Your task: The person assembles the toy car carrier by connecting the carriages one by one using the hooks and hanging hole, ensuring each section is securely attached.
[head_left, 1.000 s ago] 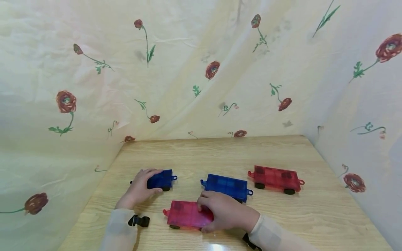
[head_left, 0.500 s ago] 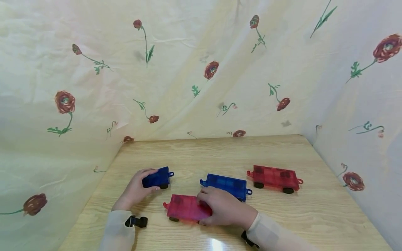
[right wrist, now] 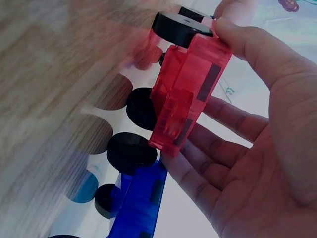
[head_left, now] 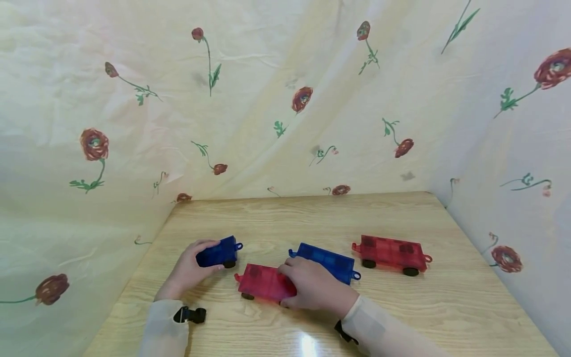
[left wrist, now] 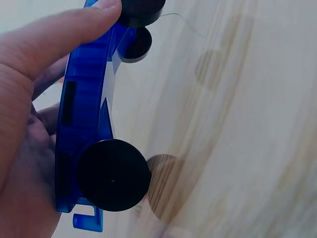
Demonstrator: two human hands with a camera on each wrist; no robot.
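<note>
On the left, my left hand (head_left: 184,271) grips a translucent blue toy train car (head_left: 223,250) by its sides, thumb at the near edge. In the left wrist view this blue car (left wrist: 86,99) shows black wheels and a hook at one end. My right hand (head_left: 318,285) holds a translucent red toy train car (head_left: 263,281) near its right end, the hook pointing left. A second blue car (head_left: 327,259) lies just behind the right hand, which partly hides it. The right wrist view has the held red car (right wrist: 198,74) right beside that blue one (right wrist: 143,198).
Another red car (head_left: 392,252) stands at the right on the wooden table (head_left: 267,215), its hook to the left and ring to the right. Flower-printed cloth (head_left: 250,99) hangs behind and along both sides.
The red car in my right hand has slid away from me, towards the back. The left blue car has shifted left and turned a little. The second blue car has turned slightly.
</note>
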